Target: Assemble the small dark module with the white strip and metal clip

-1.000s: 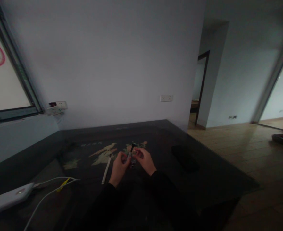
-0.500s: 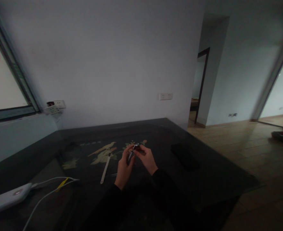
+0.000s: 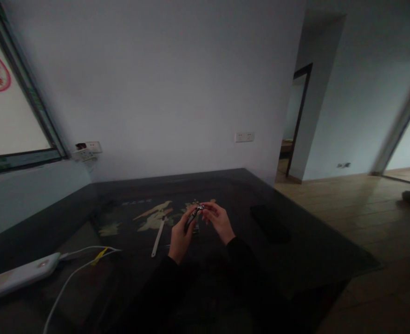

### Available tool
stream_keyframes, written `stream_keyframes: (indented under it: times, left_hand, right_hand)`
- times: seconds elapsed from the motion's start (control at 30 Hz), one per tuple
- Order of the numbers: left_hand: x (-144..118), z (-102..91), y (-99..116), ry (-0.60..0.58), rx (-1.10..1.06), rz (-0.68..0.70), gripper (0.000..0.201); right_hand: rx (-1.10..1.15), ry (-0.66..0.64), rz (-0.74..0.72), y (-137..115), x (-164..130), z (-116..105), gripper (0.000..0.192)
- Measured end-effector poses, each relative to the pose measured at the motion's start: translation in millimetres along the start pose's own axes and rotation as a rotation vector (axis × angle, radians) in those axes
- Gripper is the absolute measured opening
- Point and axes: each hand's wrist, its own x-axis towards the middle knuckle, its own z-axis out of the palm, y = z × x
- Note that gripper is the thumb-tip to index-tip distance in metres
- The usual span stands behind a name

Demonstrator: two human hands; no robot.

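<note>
Both of my hands are raised over the dark table, close together, working on a small dark tool with a shiny metal head [image 3: 191,220]. My left hand [image 3: 180,239] wraps its fingers round the dark body. At the shiny end, the fingertips of my right hand [image 3: 220,221] are pinched together, touching or very near the metal. Its exact kind is too small and dim to make out. Just below the hands a small glinting piece [image 3: 196,228] shows. Left of them lies a thin pale strip [image 3: 158,238] with a hole at its near end.
The dark glossy table [image 3: 316,246] carries a bird and flower picture. A black flat object [image 3: 270,224] rests to the right. At the left is a white power bank-like device [image 3: 20,277] with a white cable [image 3: 70,277] and yellow tag. Wall sockets [image 3: 244,137] are behind.
My right hand's fingers have shifted slightly at the shiny end, and the glinting piece below has come into sight. The whole view has swung a little to the left.
</note>
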Motion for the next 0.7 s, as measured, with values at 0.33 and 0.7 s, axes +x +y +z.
stream_keyframes:
  times: [0.33, 0.7]
  left_hand:
    - [0, -5.6, -10, -0.042, 0.057, 0.078, 0.039]
    - [-2, -7.2, -14, -0.045, 0.178, 0.225, 0.041]
  right_hand:
    - [-0.073, -0.069, 0.017, -2, -1, -5, 0.039]
    - [-0.023, -0.04, 0.031, 0, -4, -3, 0.036]
